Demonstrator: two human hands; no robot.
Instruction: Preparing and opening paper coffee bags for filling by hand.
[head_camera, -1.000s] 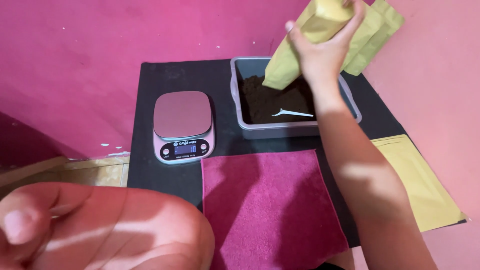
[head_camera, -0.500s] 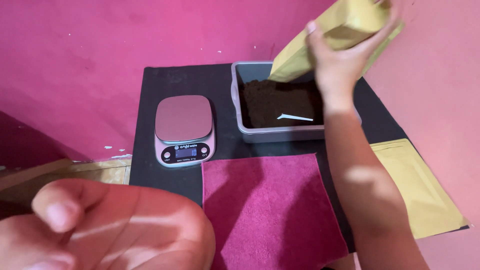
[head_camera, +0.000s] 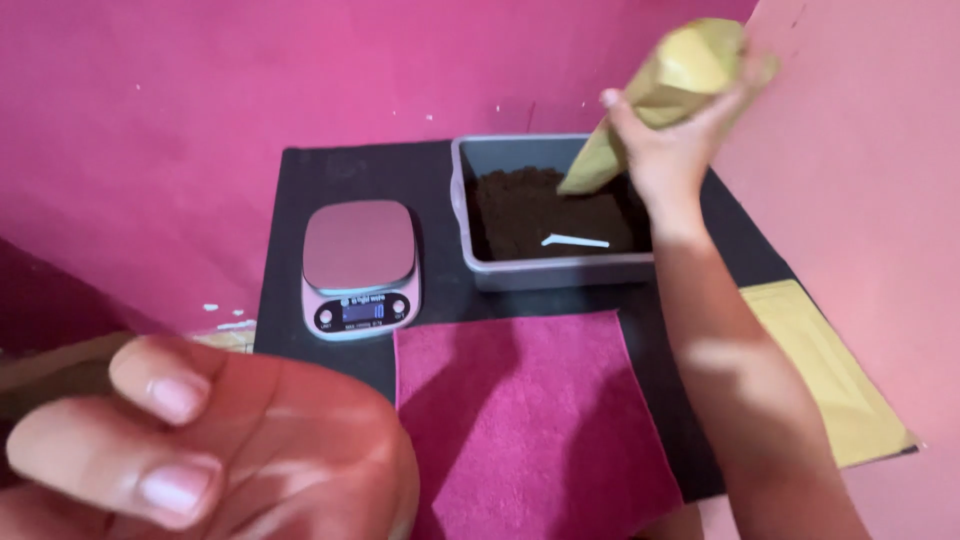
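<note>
Yellow pouch (head_camera: 672, 85) within right-hand fingers (head_camera: 612, 104)

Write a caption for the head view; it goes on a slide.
Right hand holds a yellow pouch over a grey tub of brown powder beside a kitchen scale.

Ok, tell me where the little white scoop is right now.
The white scoop lies on the dark brown powder inside the grey tub, right of the kitchen scale and just below the yellow pouch held in the right hand.

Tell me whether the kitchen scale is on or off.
On. The kitchen scale has a lit blue display on its front panel, between two round buttons. Nothing rests on its platform.
</note>
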